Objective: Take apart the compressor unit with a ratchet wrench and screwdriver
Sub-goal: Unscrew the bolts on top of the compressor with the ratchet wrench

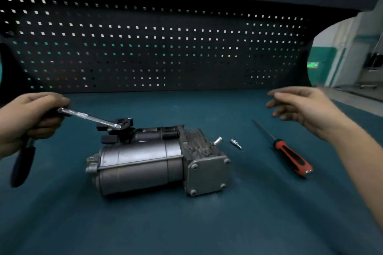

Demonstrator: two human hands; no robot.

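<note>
The grey compressor unit (149,161) lies on its side in the middle of the green bench mat, its square end plate with bolts facing front right. My left hand (29,118) grips the ratchet wrench (22,163) at its head; the dark handle hangs down and a silver extension bar (91,118) points right, its tip over the black connector on top of the compressor. My right hand (306,105) hovers open above the mat at the right, holding nothing. The red-and-black screwdriver (290,155) lies on the mat below that hand.
A small silver fitting (236,144) lies on the mat just right of the compressor's stub pipe. A dark pegboard (165,47) stands along the back of the bench. The mat's right edge (356,109) borders an open workshop floor.
</note>
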